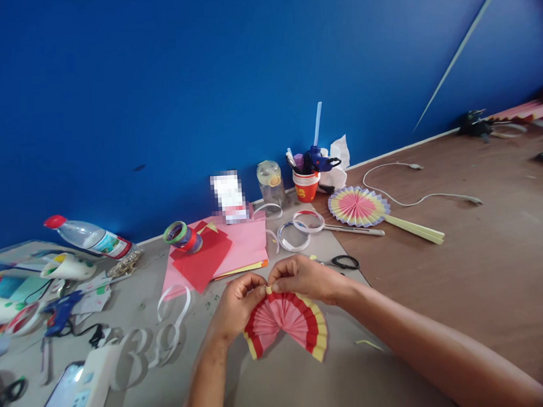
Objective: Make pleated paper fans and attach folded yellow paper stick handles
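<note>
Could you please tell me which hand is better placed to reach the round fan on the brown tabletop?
Probably the right hand: it is nearer the round fan than the left hand. Both pinch the pleated paper, so the right would need freeing first.

The head-worn camera looks forward and down from close by (left hand [234, 307] and right hand [306, 280] below centre), covering worktop [484, 271] and blue wall [157, 100].

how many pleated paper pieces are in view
3: pink-red-yellow piece in left hand and right hand; round pink-yellow-lilac fan on brown tabletop; pink-red strip far right; more may be hidden.
</note>
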{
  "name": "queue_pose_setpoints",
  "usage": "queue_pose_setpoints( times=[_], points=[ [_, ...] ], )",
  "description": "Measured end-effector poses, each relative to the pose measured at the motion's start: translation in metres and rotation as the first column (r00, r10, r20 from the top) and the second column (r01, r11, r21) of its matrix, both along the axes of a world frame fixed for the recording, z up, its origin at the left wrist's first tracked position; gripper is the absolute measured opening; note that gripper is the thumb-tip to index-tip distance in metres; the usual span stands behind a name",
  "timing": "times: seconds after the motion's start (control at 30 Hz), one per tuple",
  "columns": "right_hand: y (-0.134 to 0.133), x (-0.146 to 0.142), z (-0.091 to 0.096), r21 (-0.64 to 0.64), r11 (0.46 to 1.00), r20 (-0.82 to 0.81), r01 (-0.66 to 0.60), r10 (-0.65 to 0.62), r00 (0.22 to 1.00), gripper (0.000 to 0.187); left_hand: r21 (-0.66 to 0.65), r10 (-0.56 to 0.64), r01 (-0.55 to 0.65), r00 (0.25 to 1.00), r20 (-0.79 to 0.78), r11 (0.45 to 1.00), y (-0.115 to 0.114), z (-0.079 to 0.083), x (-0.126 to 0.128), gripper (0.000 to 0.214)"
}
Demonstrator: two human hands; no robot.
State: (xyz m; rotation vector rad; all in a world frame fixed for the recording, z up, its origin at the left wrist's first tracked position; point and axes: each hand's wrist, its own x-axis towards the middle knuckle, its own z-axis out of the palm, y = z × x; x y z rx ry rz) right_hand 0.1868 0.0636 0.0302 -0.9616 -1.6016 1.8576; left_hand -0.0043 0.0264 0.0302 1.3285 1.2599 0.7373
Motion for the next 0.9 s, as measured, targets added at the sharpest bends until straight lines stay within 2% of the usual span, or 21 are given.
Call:
queue_pose_setpoints(
  times=[0.1, 0.2, 0.27, 0.33, 0.43, 0.53, 0.67, 0.77, 0.9],
  points=[
    [-0.001, -0.005, -0.003, 0.020, 0.998, -0.004, 0.061, -0.061, 0.998, 0.011, 0.034, 0.011, -0.010, 1.000, -0.024, 0.999, 0.000, 0.000, 0.002, 0.023],
    [-0.003, -0.006, -0.003, 0.000, 0.994, -0.022, 0.110, -0.110, 0.994, 0.027, 0.063, 0.041, -0.039, 0.999, -0.034, 0.997, -0.001, 0.001, 0.003, 0.023],
    [-0.004, -0.005, 0.000, 0.032, 0.993, -0.002, 0.117, -0.117, 0.993, 0.034, 0.078, 0.069, -0.066, 0.996, -0.047, 0.995, -0.002, 0.001, 0.002, 0.022],
    [-0.005, -0.002, 0.004, 0.130, 0.984, 0.071, 0.122, -0.132, 0.989, 0.031, 0.098, 0.111, -0.104, 0.992, -0.068, 0.990, -0.003, 0.002, 0.002, 0.022],
    [-0.007, -0.001, 0.012, 0.323, 0.942, 0.218, 0.090, -0.167, 0.961, 0.025, 0.160, 0.167, -0.143, 0.975, -0.146, 0.977, -0.004, 0.006, 0.005, 0.019],
    [-0.012, -0.006, 0.017, 0.416, 0.909, 0.352, 0.036, -0.197, 0.915, 0.024, 0.220, 0.177, -0.122, 0.952, -0.250, 0.968, -0.005, 0.010, 0.011, 0.016],
    [-0.018, -0.012, 0.016, 0.447, 0.894, 0.483, -0.004, -0.237, 0.843, 0.025, 0.220, 0.174, -0.108, 0.937, -0.304, 0.969, -0.006, 0.013, 0.017, 0.014],
    [-0.018, -0.011, 0.012, 0.432, 0.902, 0.440, 0.008, -0.219, 0.871, 0.034, 0.225, 0.195, -0.129, 0.934, -0.299, 0.966, -0.005, 0.010, 0.016, 0.015],
    [-0.017, -0.009, 0.009, 0.357, 0.930, 0.338, 0.090, -0.218, 0.915, 0.054, 0.244, 0.236, -0.169, 0.930, -0.281, 0.955, -0.005, 0.005, 0.014, 0.016]
  ],
)
